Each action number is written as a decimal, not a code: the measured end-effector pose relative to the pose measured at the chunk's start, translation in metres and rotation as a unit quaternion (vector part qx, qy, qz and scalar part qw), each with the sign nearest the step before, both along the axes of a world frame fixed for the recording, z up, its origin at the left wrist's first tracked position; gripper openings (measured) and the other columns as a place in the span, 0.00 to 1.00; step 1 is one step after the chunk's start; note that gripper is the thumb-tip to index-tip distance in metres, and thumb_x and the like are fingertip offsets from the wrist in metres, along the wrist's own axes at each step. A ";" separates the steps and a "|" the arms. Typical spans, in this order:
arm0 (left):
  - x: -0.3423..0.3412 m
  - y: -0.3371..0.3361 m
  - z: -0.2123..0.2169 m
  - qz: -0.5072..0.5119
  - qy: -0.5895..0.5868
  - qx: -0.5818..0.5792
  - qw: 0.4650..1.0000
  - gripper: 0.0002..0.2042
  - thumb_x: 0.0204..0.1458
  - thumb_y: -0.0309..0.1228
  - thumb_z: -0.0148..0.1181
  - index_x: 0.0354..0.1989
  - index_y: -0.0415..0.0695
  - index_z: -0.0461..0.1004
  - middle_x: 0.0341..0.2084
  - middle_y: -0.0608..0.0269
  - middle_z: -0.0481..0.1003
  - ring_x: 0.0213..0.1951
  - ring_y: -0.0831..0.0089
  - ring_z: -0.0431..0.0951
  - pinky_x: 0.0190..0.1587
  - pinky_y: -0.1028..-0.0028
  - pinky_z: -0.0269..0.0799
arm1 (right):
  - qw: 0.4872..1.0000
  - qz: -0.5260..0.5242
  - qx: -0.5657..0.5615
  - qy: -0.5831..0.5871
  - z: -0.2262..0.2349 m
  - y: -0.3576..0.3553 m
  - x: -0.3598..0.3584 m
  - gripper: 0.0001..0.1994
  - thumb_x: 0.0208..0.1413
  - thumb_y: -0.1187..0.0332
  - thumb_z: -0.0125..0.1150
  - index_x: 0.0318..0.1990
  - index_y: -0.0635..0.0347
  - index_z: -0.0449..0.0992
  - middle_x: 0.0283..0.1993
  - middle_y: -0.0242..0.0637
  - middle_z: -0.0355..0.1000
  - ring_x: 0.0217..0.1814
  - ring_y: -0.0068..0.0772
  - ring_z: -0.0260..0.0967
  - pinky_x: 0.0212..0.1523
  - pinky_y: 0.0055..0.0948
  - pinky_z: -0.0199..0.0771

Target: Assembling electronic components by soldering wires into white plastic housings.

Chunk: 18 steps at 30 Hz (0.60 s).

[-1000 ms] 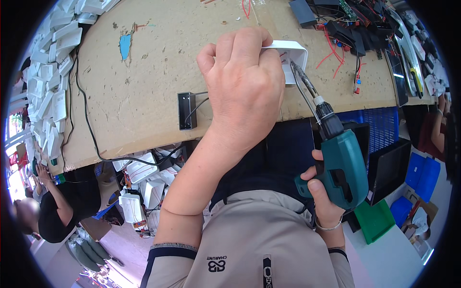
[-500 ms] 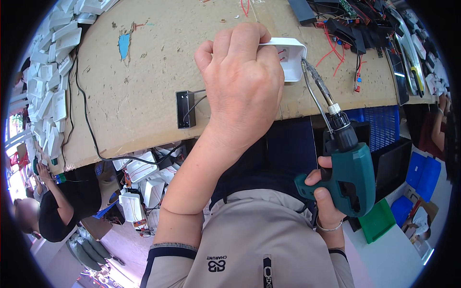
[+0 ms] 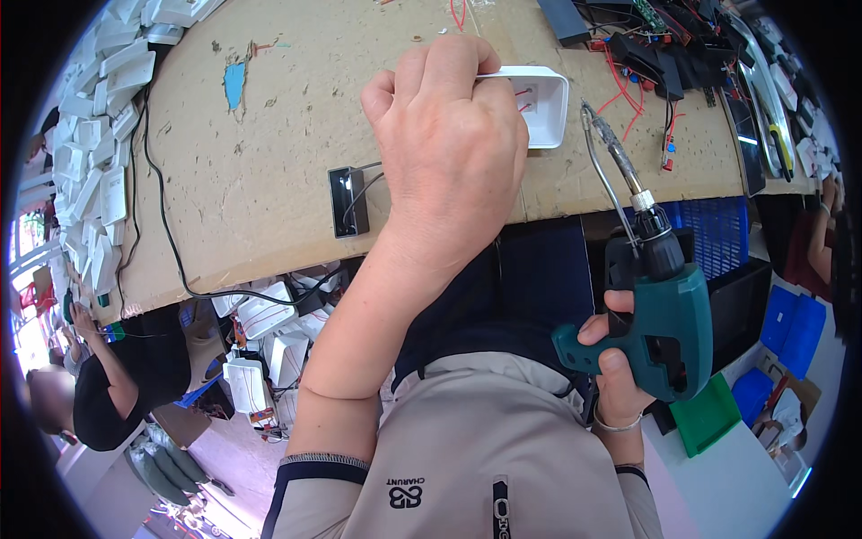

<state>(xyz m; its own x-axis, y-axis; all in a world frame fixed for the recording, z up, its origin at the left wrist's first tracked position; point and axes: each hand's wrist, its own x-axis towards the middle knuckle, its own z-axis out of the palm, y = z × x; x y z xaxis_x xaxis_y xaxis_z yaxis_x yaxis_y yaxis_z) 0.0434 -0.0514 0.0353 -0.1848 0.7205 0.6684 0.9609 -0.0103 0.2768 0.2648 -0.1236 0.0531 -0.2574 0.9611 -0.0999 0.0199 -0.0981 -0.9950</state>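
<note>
A: What is the left hand (image 3: 453, 135) doing?
B: It is closed, its back turned up and its fingers bent down over the left end of a white box (image 3: 553, 117). The tips are mostly hidden, so I can't tell exactly how each finger presses.

A: Where does the box sit?
B: At the table (image 3: 269, 180), near its front edge, with the open side facing up toward the camera. Short red wires (image 3: 525, 107) show inside.

A: And the right hand (image 3: 620, 382)?
B: That is wrapped around the handle of a green soldering gun (image 3: 678, 323). The thumb and 2 fingers show; the others I can't make out.

A: Is the gun touching the box?
B: No, the metal tip (image 3: 586, 108) points up and away, just to the right of the box, with a gap between the 2. A thin metal tube (image 3: 603, 171) runs beside it.

A: Anything else close to the hands?
B: A small black box (image 3: 348, 202) lies left of the left wrist, its dark cord passing behind that hand. Black parts (image 3: 660, 67) with loose red wires are heaped at the upper right.
</note>
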 end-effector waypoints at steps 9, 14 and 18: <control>-0.007 -0.015 0.012 -0.012 -0.005 -0.044 0.999 0.07 0.35 0.27 0.61 0.25 0.42 0.74 0.33 0.61 0.70 0.37 0.65 0.69 0.42 0.66 0.58 | 0.995 -0.020 0.095 0.029 -0.006 0.004 0.005 0.30 0.47 0.67 0.57 0.56 0.68 0.53 0.46 0.49 0.65 0.30 0.29 0.67 0.30 0.27 0.69; -0.007 -0.037 0.028 -0.058 -0.029 -0.018 0.998 0.15 0.37 0.27 0.54 0.37 0.37 0.69 0.35 0.52 0.66 0.38 0.61 0.67 0.41 0.61 0.57 | 0.988 0.036 0.134 0.072 -0.005 0.022 0.017 0.28 0.48 0.69 0.56 0.56 0.68 0.53 0.49 0.52 0.63 0.33 0.29 0.66 0.33 0.28 0.69; -0.012 -0.035 0.020 0.014 -0.018 -0.131 0.991 0.28 0.31 0.30 0.64 0.46 0.40 0.64 0.35 0.53 0.67 0.38 0.61 0.69 0.40 0.66 0.63 | 0.982 0.098 0.126 0.101 -0.001 0.044 0.030 0.25 0.51 0.69 0.54 0.54 0.71 0.55 0.50 0.50 0.63 0.34 0.28 0.64 0.36 0.26 0.68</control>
<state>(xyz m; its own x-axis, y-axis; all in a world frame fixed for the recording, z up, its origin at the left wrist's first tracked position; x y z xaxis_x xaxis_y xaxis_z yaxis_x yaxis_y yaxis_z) 0.0316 -0.0859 0.0549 -0.2278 0.8624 0.4521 0.9493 0.0934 0.3001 0.2951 -0.0794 0.0526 -0.4308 0.8784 0.2071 -0.1859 0.1382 -0.9728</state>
